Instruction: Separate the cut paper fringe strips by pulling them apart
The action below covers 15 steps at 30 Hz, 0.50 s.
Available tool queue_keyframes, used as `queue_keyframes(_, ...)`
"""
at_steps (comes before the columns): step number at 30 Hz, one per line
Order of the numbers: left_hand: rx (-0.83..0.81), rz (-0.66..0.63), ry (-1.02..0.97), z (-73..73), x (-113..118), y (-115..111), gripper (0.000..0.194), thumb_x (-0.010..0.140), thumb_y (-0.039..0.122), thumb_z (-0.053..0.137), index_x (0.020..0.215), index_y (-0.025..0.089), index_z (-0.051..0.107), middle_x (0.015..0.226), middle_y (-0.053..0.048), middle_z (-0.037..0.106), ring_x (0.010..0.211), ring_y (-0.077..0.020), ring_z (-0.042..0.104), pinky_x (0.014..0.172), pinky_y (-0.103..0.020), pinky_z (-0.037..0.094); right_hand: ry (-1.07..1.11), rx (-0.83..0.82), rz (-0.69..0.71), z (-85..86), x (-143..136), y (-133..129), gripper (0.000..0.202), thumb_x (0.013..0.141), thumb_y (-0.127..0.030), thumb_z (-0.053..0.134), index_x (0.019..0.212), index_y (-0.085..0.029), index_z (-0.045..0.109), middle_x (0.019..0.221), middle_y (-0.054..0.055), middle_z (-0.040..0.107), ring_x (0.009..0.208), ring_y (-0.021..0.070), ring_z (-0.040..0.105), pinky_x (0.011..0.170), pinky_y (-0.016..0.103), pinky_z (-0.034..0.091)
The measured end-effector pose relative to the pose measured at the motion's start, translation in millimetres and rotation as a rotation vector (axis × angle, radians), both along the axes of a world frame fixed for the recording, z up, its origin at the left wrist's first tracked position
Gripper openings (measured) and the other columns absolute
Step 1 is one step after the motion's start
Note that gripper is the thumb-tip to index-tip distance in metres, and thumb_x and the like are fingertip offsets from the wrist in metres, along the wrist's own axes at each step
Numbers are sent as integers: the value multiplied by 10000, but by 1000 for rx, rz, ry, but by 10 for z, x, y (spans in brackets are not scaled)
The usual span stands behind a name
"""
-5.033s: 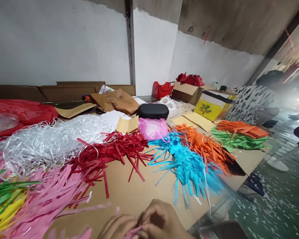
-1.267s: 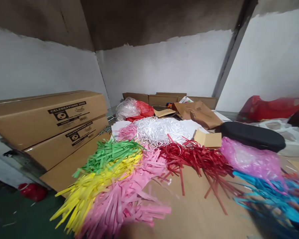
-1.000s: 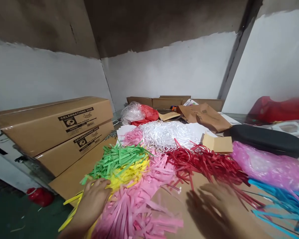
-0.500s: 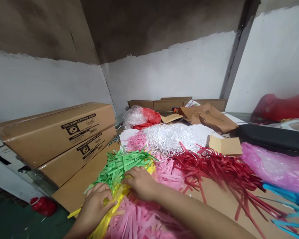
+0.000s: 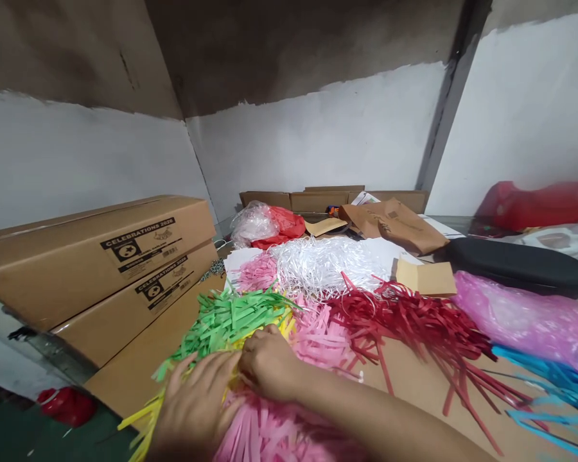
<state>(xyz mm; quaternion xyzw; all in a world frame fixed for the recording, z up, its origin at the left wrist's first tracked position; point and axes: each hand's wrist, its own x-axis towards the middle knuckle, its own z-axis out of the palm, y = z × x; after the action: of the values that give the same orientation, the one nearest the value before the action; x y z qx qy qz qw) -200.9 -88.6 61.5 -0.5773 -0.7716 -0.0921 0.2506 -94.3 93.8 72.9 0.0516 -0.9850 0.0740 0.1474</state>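
Note:
My left hand [image 5: 192, 401] lies over a bunch of yellow paper strips [image 5: 147, 420], its fingers stretched out and slightly blurred. Beside it, my right hand [image 5: 270, 362] is closed, fingers curled into the yellow strips; the fingertips are hidden. Green strips [image 5: 236, 314] are heaped just beyond both hands. Pink strips [image 5: 264, 433] spread below the right wrist, and another pink bunch [image 5: 320, 333] lies on the far side of that hand. To the right is a tangle of dark red strips [image 5: 414, 314].
Stacked cardboard boxes [image 5: 158, 247] stand at the left. Shiny white strands [image 5: 327, 266] lie farther back, near a brown paper bag [image 5: 390, 224]. On the right are a black case [image 5: 515, 263], pink plastic wrap [image 5: 525, 314] and blue strips [image 5: 549, 385]. A red container [image 5: 67, 405] sits low left.
My left hand has gone from a pinch on yellow strips to stretched fingers, moving right toward the right hand. My right fingers have curled in. The view has shifted slightly right.

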Motion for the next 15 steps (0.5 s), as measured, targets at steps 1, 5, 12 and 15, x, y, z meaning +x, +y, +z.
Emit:
queue_keyframes(1, -24, 2, 52, 16, 38, 31, 297, 885, 296, 599, 1159, 241, 701, 1161, -88, 764, 1091, -293, 667, 1100, -489, 260, 12, -3, -30, -10, 74, -55, 181, 958, -284, 613, 850, -169, 701, 889, 67, 712, 872, 231, 598, 796, 389, 395)
queue_keyframes(5, -27, 134, 204, 325, 54, 119, 288, 880, 167, 470, 827, 236, 744, 1038, -117, 769, 1037, -356, 649, 986, -575, 353, 84, -223, -130, -136, 455, -225, 177, 923, -257, 620, 1040, -154, 703, 1022, 129, 716, 957, 285, 625, 872, 436, 452)
queue_keyframes(12, 291, -225, 235, 654, 986, 639, 208, 848, 140, 543, 960, 215, 701, 916, -87, 762, 977, -305, 633, 1038, -521, 318, 142, -1666, 64, -168, 745, -173, 835, 972, -784, 201, 1035, -141, 731, 876, 120, 750, 869, 274, 715, 762, 389, 568)
queue_keyframes(15, 381, -399, 60, 249, 1488, 915, 206, 847, 136, 533, 958, 253, 662, 783, -11, 747, 833, -233, 658, 965, -447, 357, 422, -2086, -26, -141, 1105, 94, 644, 843, -748, 571, 958, -137, 738, 821, 116, 759, 853, 293, 728, 771, 402, 580)
